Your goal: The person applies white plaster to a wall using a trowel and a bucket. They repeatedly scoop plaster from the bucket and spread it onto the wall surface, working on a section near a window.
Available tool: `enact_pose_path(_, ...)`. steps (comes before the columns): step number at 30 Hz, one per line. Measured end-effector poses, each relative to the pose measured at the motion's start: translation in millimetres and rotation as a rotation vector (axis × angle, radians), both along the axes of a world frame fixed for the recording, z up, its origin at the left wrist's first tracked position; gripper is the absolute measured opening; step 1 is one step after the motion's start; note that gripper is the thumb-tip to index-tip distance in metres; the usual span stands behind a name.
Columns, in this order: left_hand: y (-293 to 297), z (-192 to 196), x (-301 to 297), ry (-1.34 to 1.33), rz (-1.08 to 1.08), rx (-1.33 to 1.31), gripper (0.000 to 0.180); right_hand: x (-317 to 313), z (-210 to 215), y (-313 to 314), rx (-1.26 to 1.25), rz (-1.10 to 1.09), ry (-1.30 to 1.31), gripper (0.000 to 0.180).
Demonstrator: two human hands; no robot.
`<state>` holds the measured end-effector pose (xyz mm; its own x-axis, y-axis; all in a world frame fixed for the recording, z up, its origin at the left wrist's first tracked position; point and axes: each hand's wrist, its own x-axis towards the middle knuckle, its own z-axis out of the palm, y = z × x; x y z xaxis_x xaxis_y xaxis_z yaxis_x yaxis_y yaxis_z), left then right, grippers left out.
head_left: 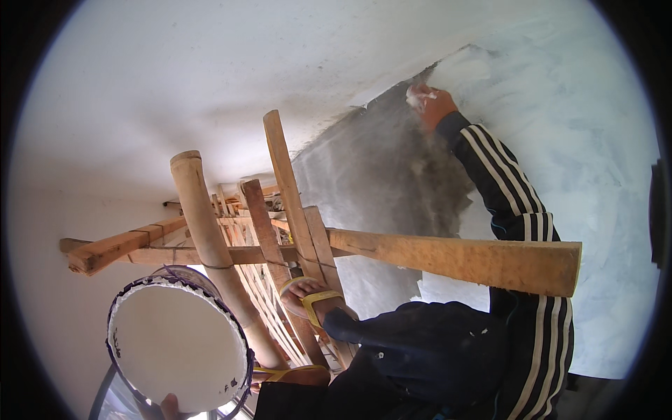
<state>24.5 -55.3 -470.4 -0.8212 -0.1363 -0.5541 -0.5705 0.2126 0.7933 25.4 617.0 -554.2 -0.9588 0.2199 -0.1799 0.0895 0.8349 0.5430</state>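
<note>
At the lower left, my left hand (170,406) grips the near rim of a round bucket (250,364) with its thumb over the edge; the other fingers are hidden. Smooth white paint (175,343) nearly fills the bucket, and white smears coat its purple rim. My right hand (430,105), at the end of a raised dark sleeve with white stripes, is up against the wall (392,175) just below the ceiling. Its fingers are curled and smeared white; what they hold is too covered to name. Bare grey plaster shows left of that hand, with white coating to its right.
A wooden beam (455,259) crosses in front of my body, tied to upright planks (283,175) and a thick round pole (203,210). My sandalled feet (315,297) stand among this scaffold's timbers. The white ceiling (231,63) slopes close overhead.
</note>
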Motion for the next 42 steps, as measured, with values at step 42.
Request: enact_pose_path(42, 6, -28, -4, -0.059, -0.104, 0.073, 0.038, -11, 214, 65, 0.175, -0.337, 1.192, 0.073)
